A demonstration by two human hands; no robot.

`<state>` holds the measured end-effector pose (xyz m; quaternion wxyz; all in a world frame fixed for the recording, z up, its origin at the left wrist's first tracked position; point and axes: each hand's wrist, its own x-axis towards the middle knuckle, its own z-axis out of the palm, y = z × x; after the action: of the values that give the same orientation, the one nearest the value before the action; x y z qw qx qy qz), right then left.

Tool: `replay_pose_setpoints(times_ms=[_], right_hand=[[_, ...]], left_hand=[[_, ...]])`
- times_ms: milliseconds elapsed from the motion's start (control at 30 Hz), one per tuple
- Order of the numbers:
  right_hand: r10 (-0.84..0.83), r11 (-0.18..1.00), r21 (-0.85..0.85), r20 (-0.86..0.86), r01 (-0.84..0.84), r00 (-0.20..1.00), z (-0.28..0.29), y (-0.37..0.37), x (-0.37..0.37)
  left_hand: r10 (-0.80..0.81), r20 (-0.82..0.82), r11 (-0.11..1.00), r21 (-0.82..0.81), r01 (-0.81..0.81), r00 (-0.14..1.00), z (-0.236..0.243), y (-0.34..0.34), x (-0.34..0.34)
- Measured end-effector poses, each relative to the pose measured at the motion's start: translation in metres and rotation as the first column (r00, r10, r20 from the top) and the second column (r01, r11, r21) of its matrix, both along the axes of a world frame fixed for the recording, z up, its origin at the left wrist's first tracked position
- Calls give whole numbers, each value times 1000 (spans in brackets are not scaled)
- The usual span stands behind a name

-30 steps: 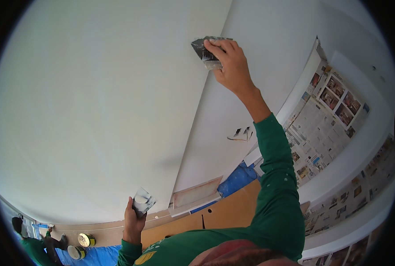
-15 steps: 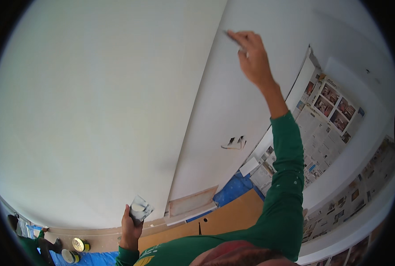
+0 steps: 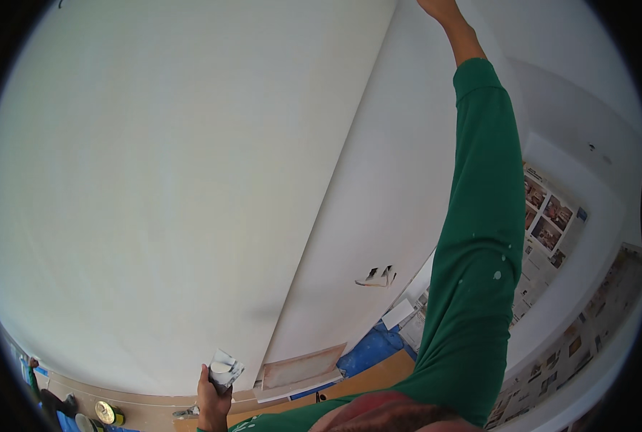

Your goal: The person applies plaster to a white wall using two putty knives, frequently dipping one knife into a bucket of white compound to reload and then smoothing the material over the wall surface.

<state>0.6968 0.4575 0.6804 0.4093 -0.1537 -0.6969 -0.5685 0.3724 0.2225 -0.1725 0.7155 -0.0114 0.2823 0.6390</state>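
Observation:
Low in the view, my left hand (image 3: pixel 214 399) is closed on a flat putty blade (image 3: pixel 225 369) with white putty on its face. It is held upright in front of the large pale wall panel (image 3: pixel 170 187). My right arm stretches far up, and only the back part of my right hand (image 3: pixel 440 9) shows at the top edge, near the white wall (image 3: pixel 379 165) beside the corner line. Its fingers are cut off by the frame, so what they hold is hidden.
Cut holes with loose wires (image 3: pixel 379 275) show low in the white wall. Newspaper sheets (image 3: pixel 548 216) cover surfaces at right. Blue sheeting (image 3: pixel 370 349), a framed panel (image 3: pixel 303 369) and paint cans (image 3: pixel 106 412) lie below. Another person's arm (image 3: pixel 33 374) appears at far lower left.
My right hand has risen along the wall, its fingers and the thin tool in them passing out of the top edge. My left hand, still gripping the putty blade, appears slightly lower in the view.

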Motion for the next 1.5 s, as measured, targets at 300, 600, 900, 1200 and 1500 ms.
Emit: replay_pose_setpoints(times_ms=[300,600,900,1200,1500], right_hand=[[-64,998,-29,-37,63,997,-39,-14,-25],[-15,1000,-12,28,16,999,-4,-13,11],[-215,937,-312,-157,158,964,-2,-28,-49],[-97,845,-533,-58,51,994,-175,-29,-61],[0,846,-531,-88,-47,996,-353,-25,-58]], left_hand=[[-13,4,999,51,13,1000,13,-1,3],[-40,-6,997,72,41,999,-4,7,-2],[-68,40,997,33,66,997,-29,12,-4],[-185,-6,980,79,185,983,-21,21,-18],[-246,-22,962,118,247,969,-2,26,-20]])
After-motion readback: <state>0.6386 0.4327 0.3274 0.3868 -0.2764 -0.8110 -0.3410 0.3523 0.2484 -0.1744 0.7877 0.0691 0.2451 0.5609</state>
